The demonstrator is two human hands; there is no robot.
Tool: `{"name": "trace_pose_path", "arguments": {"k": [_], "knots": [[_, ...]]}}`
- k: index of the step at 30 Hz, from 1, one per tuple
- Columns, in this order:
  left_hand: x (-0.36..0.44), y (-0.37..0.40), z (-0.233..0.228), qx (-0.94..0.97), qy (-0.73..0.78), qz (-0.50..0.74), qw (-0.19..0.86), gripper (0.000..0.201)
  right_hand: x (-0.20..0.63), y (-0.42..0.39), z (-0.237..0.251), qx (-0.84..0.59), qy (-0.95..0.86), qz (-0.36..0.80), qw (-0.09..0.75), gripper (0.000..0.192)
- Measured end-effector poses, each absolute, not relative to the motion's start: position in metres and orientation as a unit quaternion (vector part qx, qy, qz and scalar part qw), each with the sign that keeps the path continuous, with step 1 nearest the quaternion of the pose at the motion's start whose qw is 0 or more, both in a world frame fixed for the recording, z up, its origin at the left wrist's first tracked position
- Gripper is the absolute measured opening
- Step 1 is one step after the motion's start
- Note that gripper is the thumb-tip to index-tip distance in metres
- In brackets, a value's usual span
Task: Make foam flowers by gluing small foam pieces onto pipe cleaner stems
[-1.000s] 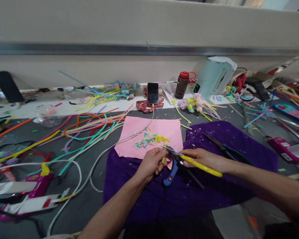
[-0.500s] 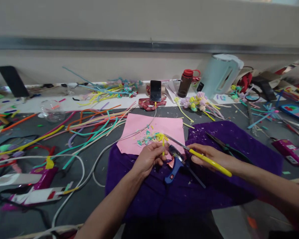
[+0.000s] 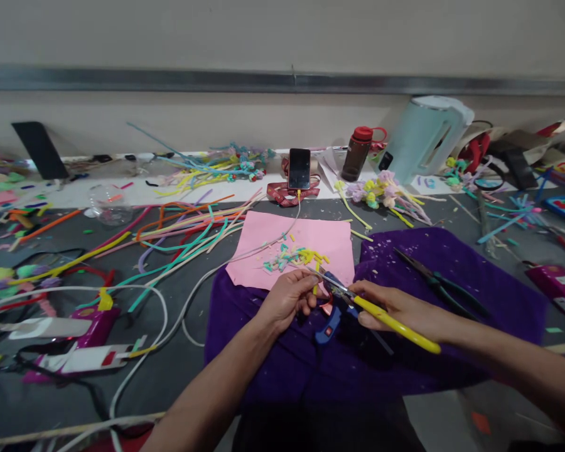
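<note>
Yellow pipe-cleaner material (image 3: 315, 288) is being pinched between the thumb and fingertips of the left hand (image 3: 285, 300), which is being kept closed around the short piece. The piece is being held upright just above the near edge of the pink paper sheet (image 3: 263, 242), over the purple cloth (image 3: 452, 301). The yellow-handled cutters (image 3: 381, 314) are being gripped by the right hand (image 3: 395, 306), whose fingers are being wrapped closed around the handle. The metal tip of the cutters is being directed leftward and is being brought against the yellow piece; whether the blades are being closed on it cannot be told. A blue glue gun (image 3: 328, 323) is being left lying on the cloth directly below both hands. A small pile of cut pieces (image 3: 294, 256), yellow, teal and pink, is being kept on the pink sheet just beyond the left hand. Dark pliers (image 3: 435, 282) are being left on the cloth to the right, apart from the right hand. Long pipe cleaners (image 3: 179, 232) in mixed colours are being spread across the grey table (image 3: 169, 370) to the left. A phone (image 3: 299, 168), a red-capped bottle (image 3: 358, 152) and a pale kettle (image 3: 421, 138) are being kept along the far edge.
</note>
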State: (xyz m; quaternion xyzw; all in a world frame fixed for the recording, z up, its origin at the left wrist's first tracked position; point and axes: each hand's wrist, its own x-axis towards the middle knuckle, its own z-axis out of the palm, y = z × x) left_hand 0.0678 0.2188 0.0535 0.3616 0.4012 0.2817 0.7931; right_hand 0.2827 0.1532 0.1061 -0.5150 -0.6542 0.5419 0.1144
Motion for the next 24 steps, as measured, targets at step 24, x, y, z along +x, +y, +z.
{"name": "trace_pose_path", "arguments": {"k": [24], "knots": [[0.071,0.221,0.046,0.39,0.431,0.226,0.782,0.024,0.291,0.166,0.096,-0.53,-0.637,0.534,0.167,0.044]]}}
